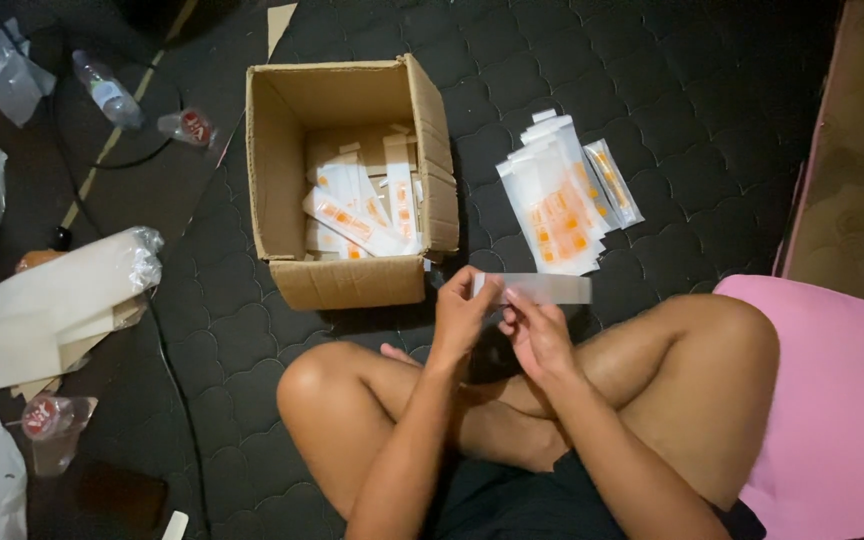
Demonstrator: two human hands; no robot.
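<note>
Sitting cross-legged on dark quilted mat [652, 120]

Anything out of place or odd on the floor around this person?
A plastic bottle lies on its side at the top left. The packets in the cardboard box lie crisscross, not stacked. Both hands hold a clear sleeve; nothing looks damaged.

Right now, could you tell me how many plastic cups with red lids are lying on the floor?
2. One cup lies on its side at upper left, beside the clear bottle. The other cup lies at lower left, below the wrapped paper bundle. More may lie outside the view.
</note>
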